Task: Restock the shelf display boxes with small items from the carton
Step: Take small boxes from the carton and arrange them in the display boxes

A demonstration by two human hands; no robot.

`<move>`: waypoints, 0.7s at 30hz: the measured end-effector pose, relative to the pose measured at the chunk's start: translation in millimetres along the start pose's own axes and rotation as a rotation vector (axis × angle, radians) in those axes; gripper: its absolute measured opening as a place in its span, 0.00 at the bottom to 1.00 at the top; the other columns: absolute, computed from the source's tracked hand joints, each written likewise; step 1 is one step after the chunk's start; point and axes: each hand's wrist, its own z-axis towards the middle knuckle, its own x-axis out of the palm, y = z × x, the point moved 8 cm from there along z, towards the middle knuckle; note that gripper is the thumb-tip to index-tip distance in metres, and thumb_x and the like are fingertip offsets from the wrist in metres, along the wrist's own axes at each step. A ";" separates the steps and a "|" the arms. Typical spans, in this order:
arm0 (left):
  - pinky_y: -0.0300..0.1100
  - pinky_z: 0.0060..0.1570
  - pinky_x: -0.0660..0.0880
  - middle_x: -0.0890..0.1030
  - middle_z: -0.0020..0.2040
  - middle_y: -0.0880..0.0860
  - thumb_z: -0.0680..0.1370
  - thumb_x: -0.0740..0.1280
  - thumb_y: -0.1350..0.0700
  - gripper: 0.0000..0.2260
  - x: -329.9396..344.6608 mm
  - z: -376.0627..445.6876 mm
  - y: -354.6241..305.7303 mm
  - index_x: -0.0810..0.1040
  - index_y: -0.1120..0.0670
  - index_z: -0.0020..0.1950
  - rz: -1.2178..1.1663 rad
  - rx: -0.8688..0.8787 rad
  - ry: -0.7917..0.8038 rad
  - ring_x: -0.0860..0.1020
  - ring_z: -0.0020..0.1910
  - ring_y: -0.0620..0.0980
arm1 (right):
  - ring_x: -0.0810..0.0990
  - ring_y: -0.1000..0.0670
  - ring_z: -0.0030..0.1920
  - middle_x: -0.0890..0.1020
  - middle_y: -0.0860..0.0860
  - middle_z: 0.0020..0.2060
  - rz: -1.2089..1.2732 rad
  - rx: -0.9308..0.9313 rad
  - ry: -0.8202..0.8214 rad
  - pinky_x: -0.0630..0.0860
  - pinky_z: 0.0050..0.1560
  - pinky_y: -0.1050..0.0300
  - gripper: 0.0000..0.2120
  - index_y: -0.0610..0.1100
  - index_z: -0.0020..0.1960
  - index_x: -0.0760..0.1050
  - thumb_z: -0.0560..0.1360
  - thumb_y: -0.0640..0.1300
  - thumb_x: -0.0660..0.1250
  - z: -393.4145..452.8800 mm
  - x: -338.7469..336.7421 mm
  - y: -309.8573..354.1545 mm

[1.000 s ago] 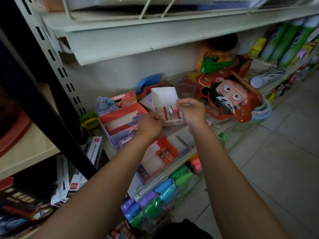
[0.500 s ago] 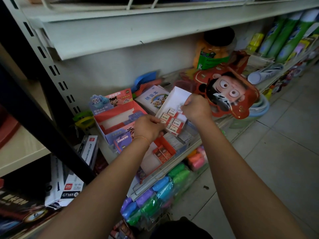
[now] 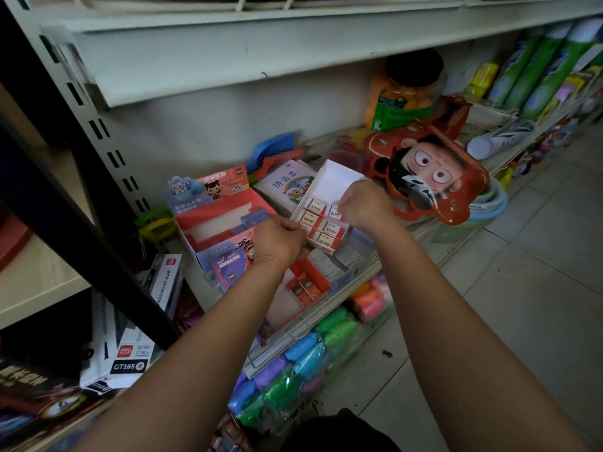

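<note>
A white carton (image 3: 334,182) tilts over the shelf, its near half filled with several small red-and-white boxes (image 3: 329,231). My left hand (image 3: 277,239) grips the carton's near left corner. My right hand (image 3: 365,205) is curled over the carton's right side, fingertips on one small box; the grip itself is hidden. Below my left wrist lies an orange display box (image 3: 308,282) with a few small red items. A red and purple display box (image 3: 222,223) with a cartoon header stands to the left.
A red cartoon-face package (image 3: 430,177) and an orange jar (image 3: 401,96) crowd the shelf on the right. A picture booklet (image 3: 287,187) lies behind the carton. The upper shelf (image 3: 228,50) overhangs. Coloured bags (image 3: 310,353) sit below the shelf edge; tiled floor (image 3: 522,288) lies right.
The carton has been lowered and tilted flatter toward the shelf, showing its rows of small boxes. Both hands moved down with it; my right hand shifted over the small boxes.
</note>
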 end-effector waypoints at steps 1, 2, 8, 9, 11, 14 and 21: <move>0.40 0.30 0.80 0.83 0.36 0.56 0.78 0.69 0.61 0.02 -0.1 -0.2 0.2 0.78 0.58 0.48 -0.002 -0.003 0.001 0.82 0.28 0.50 | 0.81 0.45 0.46 0.83 0.45 0.49 0.006 -0.004 -0.009 0.74 0.39 0.57 0.07 0.42 0.50 0.81 0.75 0.42 0.66 1.5 0.8 -2.8; 0.41 0.31 0.81 0.83 0.36 0.56 0.78 0.69 0.61 0.02 0.2 0.0 0.2 0.78 0.58 0.49 -0.001 -0.004 0.003 0.83 0.29 0.51 | 0.81 0.45 0.47 0.83 0.46 0.49 -0.025 -0.020 -0.008 0.76 0.40 0.56 0.08 0.43 0.50 0.81 0.74 0.42 0.66 2.8 2.7 -4.2; 0.42 0.30 0.81 0.83 0.36 0.58 0.79 0.66 0.63 0.01 2.7 -2.8 -0.7 0.77 0.59 0.50 -0.029 -0.010 0.020 0.83 0.30 0.52 | 0.81 0.42 0.51 0.81 0.44 0.51 -0.254 -0.080 -0.002 0.75 0.43 0.54 0.09 0.42 0.54 0.79 0.75 0.40 0.64 2.0 8.8 4.3; 0.43 0.31 0.81 0.83 0.36 0.58 0.79 0.66 0.63 0.02 2.8 -3.2 -0.8 0.76 0.59 0.50 -0.037 -0.012 0.022 0.83 0.30 0.53 | 0.81 0.42 0.52 0.81 0.44 0.51 -0.254 -0.082 0.007 0.77 0.44 0.53 0.08 0.41 0.53 0.78 0.75 0.40 0.65 1.9 8.7 5.0; 0.44 0.31 0.81 0.83 0.36 0.58 0.80 0.65 0.63 0.02 3.7 -3.2 0.2 0.76 0.60 0.51 -0.059 -0.031 0.028 0.83 0.30 0.53 | 0.81 0.43 0.49 0.82 0.45 0.49 -0.230 -0.117 0.003 0.78 0.44 0.54 0.07 0.42 0.50 0.80 0.75 0.40 0.65 1.6 5.1 5.7; 0.41 0.28 0.80 0.83 0.38 0.59 0.80 0.64 0.64 0.03 3.6 -4.1 3.1 0.74 0.60 0.53 -0.119 -0.086 0.025 0.82 0.27 0.51 | 0.81 0.44 0.46 0.83 0.46 0.47 -0.115 -0.214 -0.106 0.80 0.42 0.52 0.09 0.44 0.47 0.82 0.76 0.42 0.63 -11.2 -16.7 9.0; 0.42 0.31 0.81 0.84 0.41 0.63 0.80 0.60 0.65 0.07 8.5 -8.5 4.0 0.78 0.63 0.48 -0.165 -0.128 0.063 0.83 0.30 0.53 | 0.80 0.50 0.48 0.81 0.53 0.47 -0.030 -0.259 0.231 0.79 0.50 0.50 0.18 0.47 0.46 0.77 0.65 0.57 0.77 -53.1 10.7 4.9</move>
